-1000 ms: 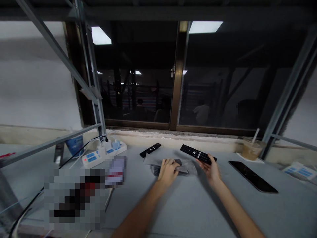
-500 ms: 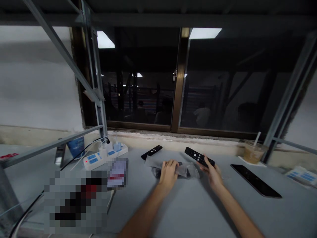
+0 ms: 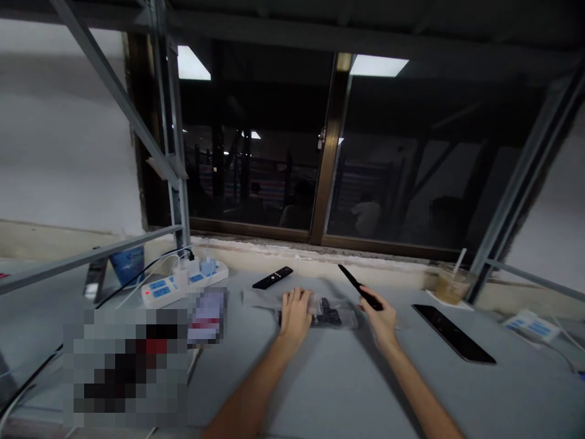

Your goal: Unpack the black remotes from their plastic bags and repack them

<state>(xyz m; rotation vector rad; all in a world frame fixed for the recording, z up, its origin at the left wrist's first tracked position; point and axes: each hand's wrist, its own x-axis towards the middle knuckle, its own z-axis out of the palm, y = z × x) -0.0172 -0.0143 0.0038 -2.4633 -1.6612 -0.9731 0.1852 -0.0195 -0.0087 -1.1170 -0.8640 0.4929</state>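
In my right hand (image 3: 382,320) is a black remote control (image 3: 359,286), gripped near its lower end. It is raised above the table and turned so that its narrow edge faces me. My left hand (image 3: 296,312) has its fingers curled over clear plastic bags (image 3: 260,299) and holds them against the table. Through the plastic beside that hand shows a black remote with buttons (image 3: 328,314); how many lie inside I cannot tell. A second bare remote (image 3: 273,277) lies face up behind the bags, left of my left hand.
A dark tablet or large phone (image 3: 452,332) lies to the right. Behind it stands a plastic drink cup (image 3: 450,285) with a straw. A white power strip (image 3: 159,292) with plugs and cables sits left, near a blue container (image 3: 128,266). Metal posts (image 3: 179,201) frame the table.
My right hand has tilted its remote from button face to narrow edge. The bags under my left hand have shifted, baring more of the wrapped remote to view. The view has moved slightly.
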